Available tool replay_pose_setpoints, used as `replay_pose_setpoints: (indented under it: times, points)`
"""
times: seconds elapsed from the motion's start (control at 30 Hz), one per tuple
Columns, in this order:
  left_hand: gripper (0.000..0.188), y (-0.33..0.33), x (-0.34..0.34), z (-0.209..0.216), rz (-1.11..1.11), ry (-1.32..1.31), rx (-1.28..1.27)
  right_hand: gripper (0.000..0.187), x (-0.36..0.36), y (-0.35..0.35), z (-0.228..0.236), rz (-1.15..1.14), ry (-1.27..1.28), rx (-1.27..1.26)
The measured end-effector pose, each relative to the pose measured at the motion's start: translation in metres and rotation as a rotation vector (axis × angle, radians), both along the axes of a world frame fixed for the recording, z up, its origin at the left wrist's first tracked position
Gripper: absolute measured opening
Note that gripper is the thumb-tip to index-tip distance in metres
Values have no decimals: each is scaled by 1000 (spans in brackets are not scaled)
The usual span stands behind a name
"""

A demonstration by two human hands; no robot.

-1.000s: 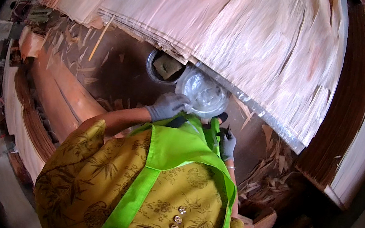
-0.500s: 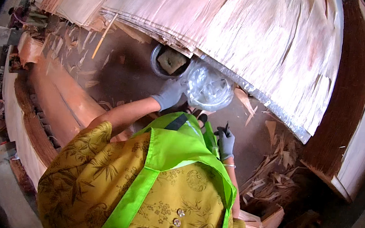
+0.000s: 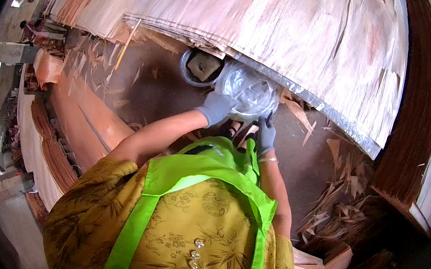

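A clear plastic bag or lining [image 3: 249, 87], crumpled into a round shape as if over a tub, sits low beside the stack's edge. My left hand [image 3: 216, 107], in a grey glove, grips its near-left edge with the fingers closed; the fingertips are partly hidden. Close to its near-right edge is my right hand [image 3: 265, 137], also gloved, closed round a thin dark tool [image 3: 269, 118] whose kind I cannot make out. A round bucket [image 3: 184, 70] holding a brownish block [image 3: 202, 66] stands just left of the plastic.
A broad stack of pale wood veneer sheets [image 3: 274, 22] fills the far side, with a metal strip [image 3: 311, 110] along its edge. A yellowish stick [image 3: 123, 51] leans at its left. More stacked veneer [image 3: 415, 106] stands right. Veneer scraps [image 3: 334, 204] litter the floor.
My right hand has moved up and forward to the plastic with the dark tool. My left hand has shifted right, from beside the bucket onto the plastic's near edge.
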State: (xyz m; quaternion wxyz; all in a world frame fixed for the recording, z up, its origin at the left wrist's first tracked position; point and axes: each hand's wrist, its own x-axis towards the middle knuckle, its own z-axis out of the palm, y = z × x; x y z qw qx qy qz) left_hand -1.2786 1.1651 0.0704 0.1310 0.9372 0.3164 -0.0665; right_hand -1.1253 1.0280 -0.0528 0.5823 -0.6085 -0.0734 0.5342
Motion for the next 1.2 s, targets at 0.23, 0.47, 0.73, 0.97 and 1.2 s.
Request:
replay_pose_setpoints:
  times: [0.23, 0.47, 0.73, 0.97, 1.2]
  points:
    - [15, 8, 11, 26, 117, 133, -176, 29, -11, 31, -7, -144, -19, -127]
    - [20, 18, 10, 21, 173, 70, -438, 31, -22, 30, 13, -325, 146, 22]
    - [22, 46, 29, 20, -48, 146, -328, 17, -17, 42, 34, -277, 70, 7]
    - [15, 112, 53, 79, -150, -212, 157, 17, -9, 28, 37, -249, -20, -37]
    - [12, 163, 53, 212, -161, -606, 385, 17, -9, 31, 39, -267, -26, -54]
